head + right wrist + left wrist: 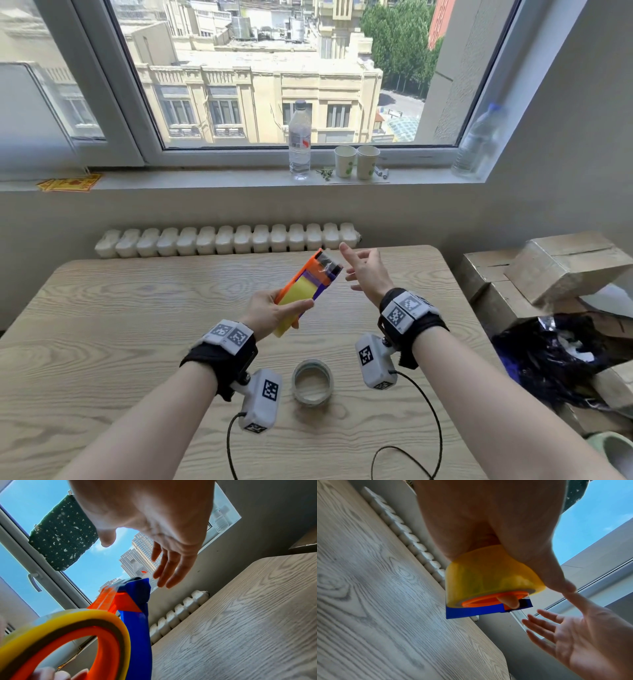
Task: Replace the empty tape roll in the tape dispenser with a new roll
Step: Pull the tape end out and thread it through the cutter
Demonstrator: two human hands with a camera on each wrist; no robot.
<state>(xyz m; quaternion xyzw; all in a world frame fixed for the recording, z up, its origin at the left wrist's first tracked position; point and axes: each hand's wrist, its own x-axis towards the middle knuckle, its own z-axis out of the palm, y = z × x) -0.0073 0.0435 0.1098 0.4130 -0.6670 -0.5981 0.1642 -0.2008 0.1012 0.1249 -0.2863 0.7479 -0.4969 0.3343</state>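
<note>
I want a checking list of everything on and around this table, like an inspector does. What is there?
Surface: wooden table, pale grain.
Job's things: tape dispenser, orange and blue, yellow tape roll mounted; empty tape roll standing on the table.
Clutter: cardboard boxes and black bag at the right.
Hands: left hand grips the dispenser; right hand open beside its front end, not touching.
Cables: black wrist-camera cables over the table.
Surroundings: windowsill with water bottle, two paper cups; radiator.

Tape roll (312, 382) on table (102, 342), before the held dispenser (310, 284).
</note>
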